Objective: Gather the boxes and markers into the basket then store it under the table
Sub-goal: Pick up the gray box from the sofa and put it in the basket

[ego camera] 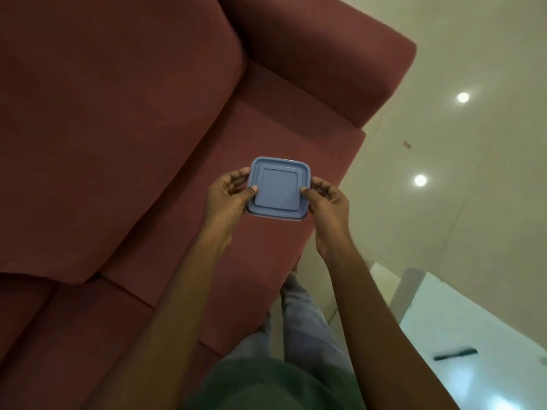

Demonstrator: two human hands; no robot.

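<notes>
A small square box with a blue lid is held over the red sofa seat between both hands. My left hand grips its left edge, thumb on the lid and fingers curled round the side. My right hand grips the right edge the same way. A dark green marker lies on the glass table at the lower right. No basket is in view.
The red sofa fills the left and middle, with its armrest at the top. A glossy tiled floor lies to the right. The glass table occupies the lower right corner. My legs are below the box.
</notes>
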